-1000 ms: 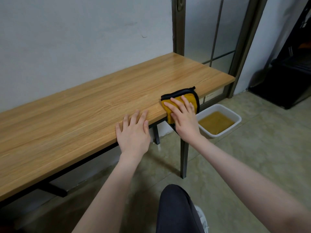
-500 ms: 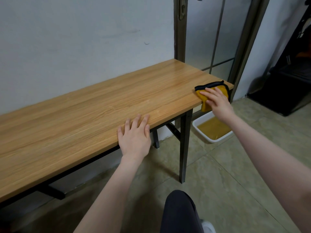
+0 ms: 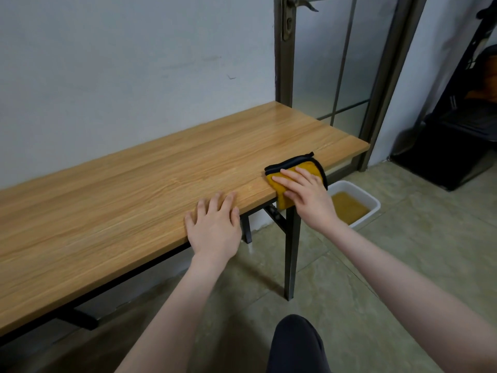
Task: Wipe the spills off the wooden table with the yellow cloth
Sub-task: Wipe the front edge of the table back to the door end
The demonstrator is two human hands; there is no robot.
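Both hands work the wooden desk [image 3: 139,184]: the left hand [image 3: 213,228] lies flat and relaxed on its front edge, probably for bracing, while the right hand [image 3: 305,193] presses straight fingers onto the yellow cloth [image 3: 290,172], which overhangs that edge above the white basin [image 3: 373,205].

Left hand [image 3: 215,227] flat, fingers spread; right hand [image 3: 306,193] flat, fingers extended; both arms outstretched

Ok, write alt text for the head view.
A person's right hand presses a yellow cloth on the front edge of a wooden table, left hand flat beside it. A white tub of brownish liquid sits on the floor.
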